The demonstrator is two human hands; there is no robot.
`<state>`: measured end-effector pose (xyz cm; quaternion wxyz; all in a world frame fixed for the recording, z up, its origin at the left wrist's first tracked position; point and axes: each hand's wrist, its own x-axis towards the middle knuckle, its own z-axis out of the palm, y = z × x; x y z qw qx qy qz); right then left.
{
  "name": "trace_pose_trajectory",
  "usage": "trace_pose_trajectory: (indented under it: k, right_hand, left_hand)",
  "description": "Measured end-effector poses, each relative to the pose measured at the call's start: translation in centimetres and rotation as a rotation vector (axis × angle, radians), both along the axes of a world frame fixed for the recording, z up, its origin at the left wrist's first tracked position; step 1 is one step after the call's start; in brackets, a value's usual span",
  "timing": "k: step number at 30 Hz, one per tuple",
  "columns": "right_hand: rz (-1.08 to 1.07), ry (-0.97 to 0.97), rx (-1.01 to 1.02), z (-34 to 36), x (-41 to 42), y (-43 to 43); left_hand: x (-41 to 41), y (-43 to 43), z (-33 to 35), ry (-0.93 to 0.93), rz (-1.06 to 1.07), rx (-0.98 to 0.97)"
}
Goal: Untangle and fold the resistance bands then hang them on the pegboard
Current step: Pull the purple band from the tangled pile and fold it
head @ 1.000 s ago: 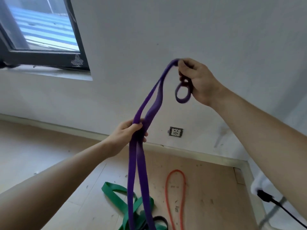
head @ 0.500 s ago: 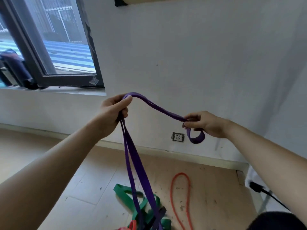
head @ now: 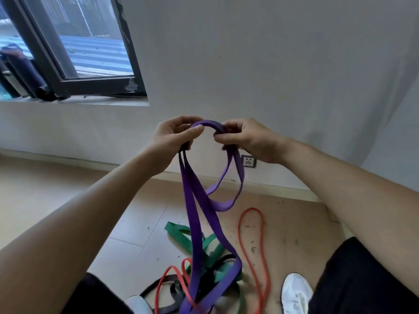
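Progress: early, by my judgement. No band is folded or hung yet, and only one has been lifted off the floor (head: 136, 211).
Purple band (head: 195, 200): its top arches between the two hands in front of the wall. Two long strands drop from the left hand down to the floor, and a shorter loop hangs under the right hand. The bottom end lies in the pile and looks caught up with it, though I cannot tell how tightly.
Left hand (head: 172, 137): the fingers (head: 192, 132) are curled shut round the purple band. The thumb presses on top of the arch and both hanging strands are gathered beneath the palm.
Right hand (head: 247, 139): the fingers (head: 223, 139) are curled and pinch the other end of the arch, and the short loop leaves from below them.
Pile: the green band (head: 181, 234) and the black band (head: 158, 288) lie crossed on the floor between the person's feet, well away from the floor's wall edge.
Red band (head: 251, 234): a long loop lies on the floor to the right of the pile and reaches toward the wall edge. I cannot tell whether the red loops in the pile belong to it.
Pegboard: not in view.
Left to do: free the purple band's lower end, finish folding it and hang it, then do the same with the green, black and red bands.
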<state>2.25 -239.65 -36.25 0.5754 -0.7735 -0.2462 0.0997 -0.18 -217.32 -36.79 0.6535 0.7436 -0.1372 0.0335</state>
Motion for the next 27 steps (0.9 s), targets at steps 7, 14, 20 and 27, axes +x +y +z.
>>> trace_pose_trajectory:
  k: [7, 14, 20, 27]
  right_hand:
    - [-0.059, -0.022, 0.255, 1.2, -0.9, 0.3]
    - [-0.318, 0.059, 0.657, 3.5, 1.0, -4.6]
    - [-0.396, 0.121, 0.470, 0.1, 2.7, -7.9]
    - [-0.310, 0.054, -0.188, -3.5, 3.1, -8.3]
  left_hand:
    - [-0.4, -0.2, -4.8, 0.100, -0.199, 0.316]
    - [0.3, -0.3, -6.7, 0.228, -0.285, 0.358]
    - [1.0, 1.4, -5.7, 0.241, -0.182, 0.227]
    - [1.6, 1.3, -2.1, 0.108, 0.008, -0.140]
